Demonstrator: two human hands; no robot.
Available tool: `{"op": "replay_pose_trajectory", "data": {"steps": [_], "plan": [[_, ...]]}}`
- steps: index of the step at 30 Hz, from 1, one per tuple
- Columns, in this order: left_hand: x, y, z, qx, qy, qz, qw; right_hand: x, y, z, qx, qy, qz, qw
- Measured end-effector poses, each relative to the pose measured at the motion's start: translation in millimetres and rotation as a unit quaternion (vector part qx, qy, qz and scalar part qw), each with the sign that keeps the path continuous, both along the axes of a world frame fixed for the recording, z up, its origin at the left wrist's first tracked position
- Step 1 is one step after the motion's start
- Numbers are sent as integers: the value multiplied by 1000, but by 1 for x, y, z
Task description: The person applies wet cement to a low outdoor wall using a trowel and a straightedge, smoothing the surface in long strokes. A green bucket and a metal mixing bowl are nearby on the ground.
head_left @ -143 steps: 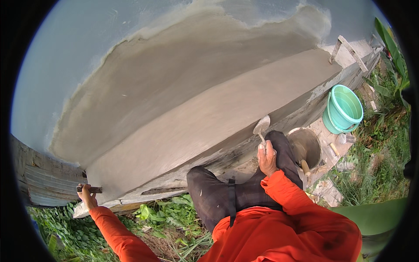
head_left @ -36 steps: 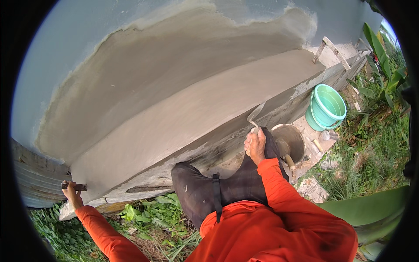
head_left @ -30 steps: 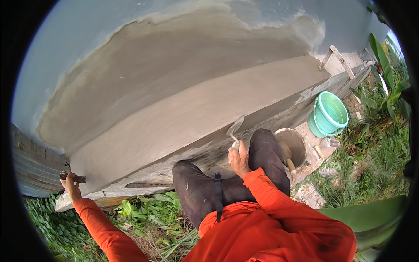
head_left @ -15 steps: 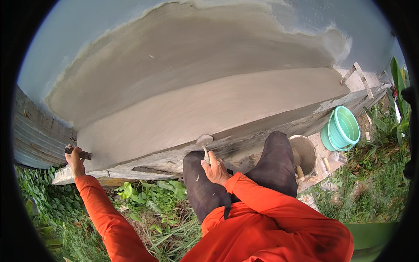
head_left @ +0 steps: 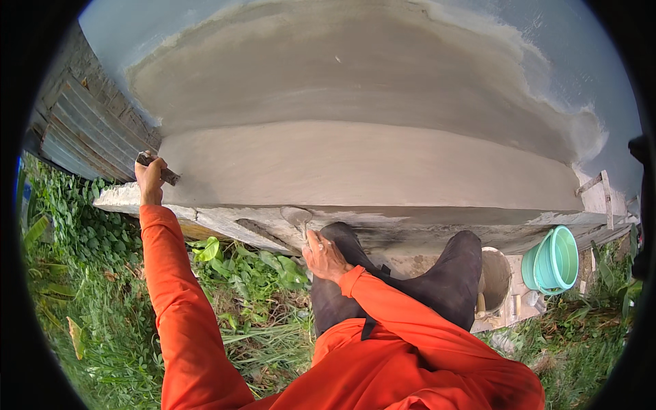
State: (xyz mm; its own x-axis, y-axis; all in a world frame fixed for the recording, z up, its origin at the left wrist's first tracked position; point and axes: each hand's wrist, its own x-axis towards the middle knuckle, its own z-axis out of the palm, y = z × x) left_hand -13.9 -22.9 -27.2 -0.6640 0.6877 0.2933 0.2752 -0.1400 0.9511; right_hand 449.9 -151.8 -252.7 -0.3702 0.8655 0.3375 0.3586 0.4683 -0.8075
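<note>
My left hand (head_left: 151, 180) grips a short, dark flat strip (head_left: 169, 177), which looks like wood, at the left end of a ledge. Smooth grey cement plaster (head_left: 369, 164) covers the ledge's top. My right hand (head_left: 324, 256) is closed round the handle of a small trowel (head_left: 296, 216). The trowel's rounded blade lies against the ledge's front edge (head_left: 424, 216), just left of my knees. Behind the ledge, a darker patch of plaster (head_left: 342, 75) spreads up a blue-grey wall (head_left: 588, 68).
Right of my legs stand a cement-stained bucket (head_left: 495, 277) and a turquoise bucket (head_left: 551, 260). A small wooden frame (head_left: 605, 195) leans at the ledge's right end. Corrugated metal sheeting (head_left: 96, 133) borders the left end. Leafy plants (head_left: 102, 232) grow below the ledge.
The view has shifted and turned. My right hand has slid the trowel leftward along the ledge's front edge. My left hand still holds the dark strip at the left end.
</note>
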Motion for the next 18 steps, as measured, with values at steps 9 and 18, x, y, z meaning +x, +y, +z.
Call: {"op": "replay_pose_trajectory", "data": {"steps": [9,18], "plan": [[3,-4,0,-37,60,74,995,-38,-26,31,-96,-67,103,988],[8,-6,5,-67,38,88,993,-132,1,36,-111,-64,157,979]]}}
